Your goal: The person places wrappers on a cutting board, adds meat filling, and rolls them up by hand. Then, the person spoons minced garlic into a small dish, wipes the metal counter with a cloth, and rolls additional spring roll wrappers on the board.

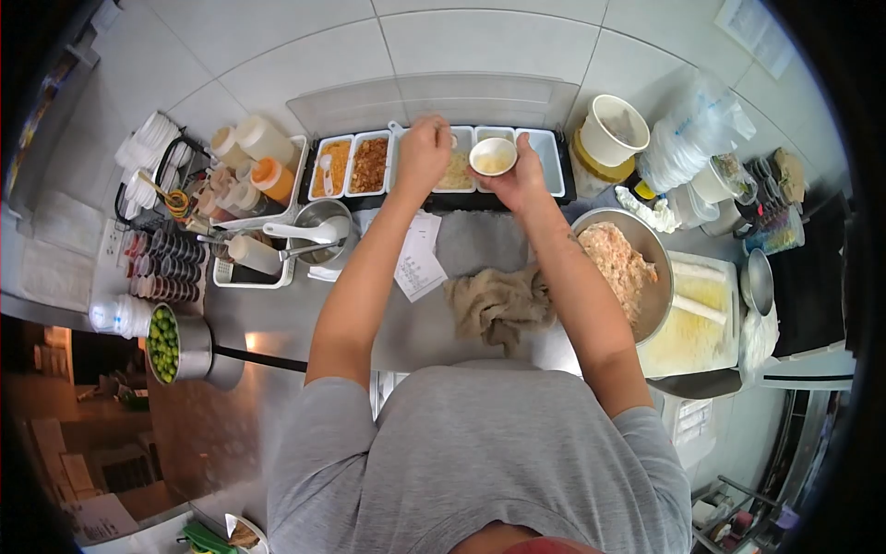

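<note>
1. Steel worktop (268, 319): it carries everything below except the two hands and the small bowl.
2. Large metal bowl (657, 277): holds a pale pink, lumpy mixture, beside the right forearm.
3. White containers (546, 166): lined up along the back.
4. Brown cloth (498, 305): crumpled, near the middle.
5. Left hand (426, 148): over the containers, grip curled closed; cannot tell whether it pinches anything.
6. Right hand (519, 178): grip grasping the small white bowl.
7. Small white bowl (493, 157): above the containers, pale yellowish food inside.

The shirt (471, 452) is plain grey; the limes (162, 345), green.
</note>
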Motion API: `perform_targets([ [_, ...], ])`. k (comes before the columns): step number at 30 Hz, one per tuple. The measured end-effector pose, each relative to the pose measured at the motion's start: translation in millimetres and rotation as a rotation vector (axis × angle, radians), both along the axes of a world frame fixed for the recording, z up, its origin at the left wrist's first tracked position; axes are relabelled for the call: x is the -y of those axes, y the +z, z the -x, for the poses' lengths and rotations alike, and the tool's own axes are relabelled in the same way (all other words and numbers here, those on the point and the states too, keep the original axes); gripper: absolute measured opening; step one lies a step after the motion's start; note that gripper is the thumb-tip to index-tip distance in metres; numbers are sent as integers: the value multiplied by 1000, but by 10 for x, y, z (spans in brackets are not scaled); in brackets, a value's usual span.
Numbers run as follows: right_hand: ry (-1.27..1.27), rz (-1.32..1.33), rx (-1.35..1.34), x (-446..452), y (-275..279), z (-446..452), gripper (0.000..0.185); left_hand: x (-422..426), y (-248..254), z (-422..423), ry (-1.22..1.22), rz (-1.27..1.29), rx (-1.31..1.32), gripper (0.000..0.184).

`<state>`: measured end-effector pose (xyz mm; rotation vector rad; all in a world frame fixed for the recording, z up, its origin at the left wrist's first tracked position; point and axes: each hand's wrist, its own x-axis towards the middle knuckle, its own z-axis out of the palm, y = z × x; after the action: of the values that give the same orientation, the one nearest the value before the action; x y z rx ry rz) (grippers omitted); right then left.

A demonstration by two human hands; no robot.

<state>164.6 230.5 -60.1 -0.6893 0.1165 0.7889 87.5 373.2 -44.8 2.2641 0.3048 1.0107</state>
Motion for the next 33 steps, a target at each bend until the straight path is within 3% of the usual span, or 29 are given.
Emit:
perform_targets([
  [1,-1,11,36,21,-15,-16,61,-66,-274,-132,-10,-79,54,18],
  [4,-11,4,39,46,-116,-108,58,-104,-621,-310,-98,-123,-128,18],
  [8,-18,16,60,142,-138,-152,58,-39,-547,-274,10,-2,-278,19],
  [11,-29,4,62,157,-144,-164,61,-178,-575,-264,140,202,-252,20],
  [14,-14,3,67,141,-203,-202,60,-187,-383,-118,51,605,-229,19],
  [17,-8,33,67,100,-124,-129,61,-246,-376,-57,78,828,-155,16],
  [21,-5,40,59,43,-143,-95,59,-327,-238,61,45,919,-72,17],
  [24,15,-9,22,10,-108,-43,59,-160,115,191,18,849,-8,17],
  [27,80,-83,-6,-2,-48,30,61,207,314,338,-30,413,7,16],
  [30,142,-150,7,-22,-53,47,62,448,136,412,-310,-227,127,14],
  [33,142,-177,-31,2,28,95,62,497,175,477,-251,-181,176,11],
])
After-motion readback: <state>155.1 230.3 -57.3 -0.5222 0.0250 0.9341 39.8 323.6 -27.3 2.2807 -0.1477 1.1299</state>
